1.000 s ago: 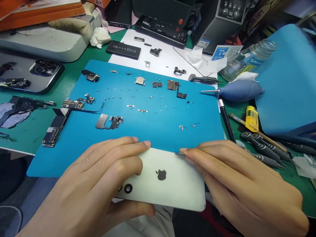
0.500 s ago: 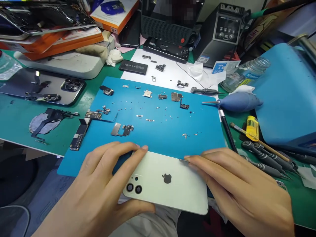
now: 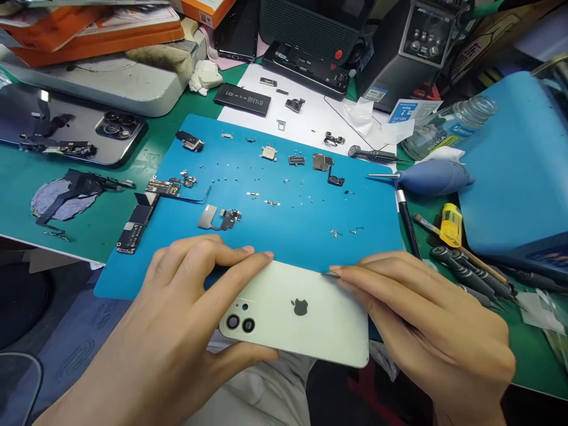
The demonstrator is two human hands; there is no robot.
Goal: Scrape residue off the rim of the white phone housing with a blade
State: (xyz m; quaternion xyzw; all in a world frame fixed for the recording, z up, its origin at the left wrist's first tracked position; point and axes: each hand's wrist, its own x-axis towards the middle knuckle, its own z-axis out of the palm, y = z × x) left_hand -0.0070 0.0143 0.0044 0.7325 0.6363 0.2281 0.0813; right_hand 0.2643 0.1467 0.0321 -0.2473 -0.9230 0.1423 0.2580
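Observation:
A pale phone back housing (image 3: 310, 319), with two dark camera rings and an apple logo, is held over my lap at the front edge of the blue mat (image 3: 293, 239). My left hand (image 3: 190, 313) grips its camera end, fingers along the far edge and thumb on the near edge. Between the fingertips of my right hand (image 3: 412, 313) is a thin, dark, blade-like piece (image 3: 329, 274), its tip at the housing's far long edge. Most of that piece is hidden in the fingers. Beyond the hands lie a flex cable part (image 3: 219, 218) and a logic board (image 3: 135, 225).
Tiny screws and brackets (image 3: 270, 203) are scattered on the mat. A battery (image 3: 243, 99) lies behind it on white paper. To the right are a blue air blower (image 3: 432, 177), a glass bottle (image 3: 457, 127) and several screwdrivers (image 3: 470, 275). A dark phone (image 3: 75, 124) lies left.
The view has tilted down and shifted slightly, so the bench things sit higher. Both hands keep their hold, and the dark piece shows a little more at the housing's far edge.

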